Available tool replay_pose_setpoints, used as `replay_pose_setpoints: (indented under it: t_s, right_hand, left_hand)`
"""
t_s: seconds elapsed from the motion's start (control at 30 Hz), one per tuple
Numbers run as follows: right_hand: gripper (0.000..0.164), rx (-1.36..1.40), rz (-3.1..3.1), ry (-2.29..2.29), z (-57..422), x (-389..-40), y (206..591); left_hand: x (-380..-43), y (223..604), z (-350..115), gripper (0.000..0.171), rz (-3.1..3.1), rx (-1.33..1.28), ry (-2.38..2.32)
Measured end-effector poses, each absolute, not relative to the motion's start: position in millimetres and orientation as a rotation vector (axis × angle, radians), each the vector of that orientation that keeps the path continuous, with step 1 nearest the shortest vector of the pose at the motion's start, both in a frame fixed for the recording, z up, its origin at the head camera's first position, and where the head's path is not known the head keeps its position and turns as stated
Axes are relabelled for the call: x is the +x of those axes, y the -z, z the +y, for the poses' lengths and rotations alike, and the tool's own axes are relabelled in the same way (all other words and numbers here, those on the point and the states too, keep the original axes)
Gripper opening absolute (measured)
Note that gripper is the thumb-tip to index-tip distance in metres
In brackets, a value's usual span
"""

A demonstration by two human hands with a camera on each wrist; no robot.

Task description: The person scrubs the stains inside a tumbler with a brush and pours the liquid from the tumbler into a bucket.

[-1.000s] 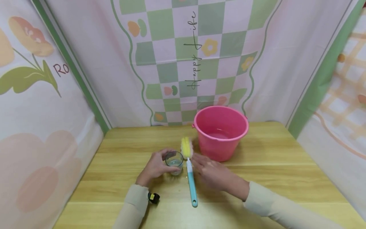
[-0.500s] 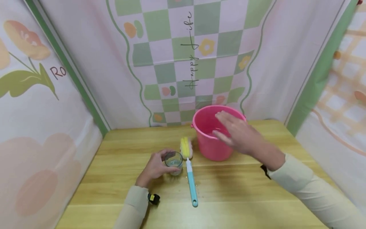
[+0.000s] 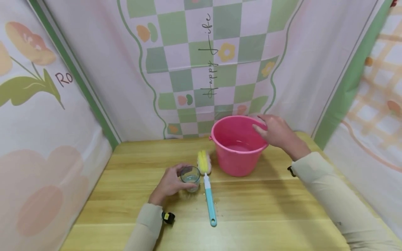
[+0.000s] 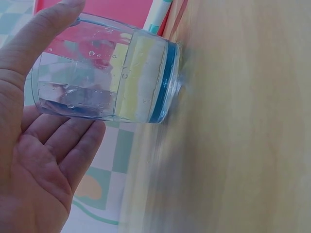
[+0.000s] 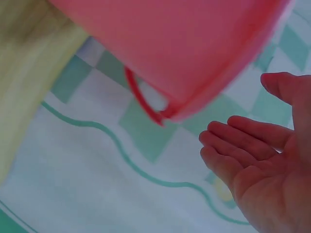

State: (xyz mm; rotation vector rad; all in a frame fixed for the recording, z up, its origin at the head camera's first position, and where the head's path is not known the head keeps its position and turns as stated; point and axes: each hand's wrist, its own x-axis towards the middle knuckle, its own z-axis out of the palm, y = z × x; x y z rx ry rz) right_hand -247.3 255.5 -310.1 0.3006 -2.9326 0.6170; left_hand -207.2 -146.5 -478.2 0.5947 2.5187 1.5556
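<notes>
A clear glass cup [image 3: 192,180] stands upright on the table, held by my left hand [image 3: 169,183] between thumb and fingers. Water drops cling to the glass [image 4: 99,73] in the left wrist view. My right hand [image 3: 277,133] is at the right side of the rim of a pink bucket [image 3: 237,163], thumb over the near side and fingers beyond. In the right wrist view, the fingers of this hand [image 5: 262,160] are apart from the bucket [image 5: 184,48], with a gap between. Between cup and bucket lies a sponge-headed bottle brush [image 3: 210,205] with a blue-and-white handle.
The bucket's handle [image 5: 141,97] hangs down on its side in the right wrist view. Small drops lie on the wooden table [image 3: 251,216] near the brush. A patterned curtain [image 3: 176,76] encloses the back and sides.
My right hand has risen from beside the brush, passed over the bucket and come to its right rim. The left hand still holds the cup in the same place.
</notes>
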Motion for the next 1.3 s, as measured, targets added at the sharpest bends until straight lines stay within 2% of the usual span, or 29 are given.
replay_pose_setpoints:
  t_s: [0.5, 0.7, 1.3]
  right_hand:
    - [0.049, 0.077, -2.809, -0.857, 278, -259, 353]
    - [0.052, -0.018, -2.776, -1.026, 273, -260, 356]
    - [0.051, -0.065, -2.724, -1.098, 272, -262, 362]
  left_hand:
    - [-204, 476, -142, 0.075, 2.505, 0.599, -1.544]
    - [-203, 475, -145, 0.076, 2.515, 0.608, -1.567]
    - [-207, 474, -141, 0.071, 2.667, 0.591, -1.486]
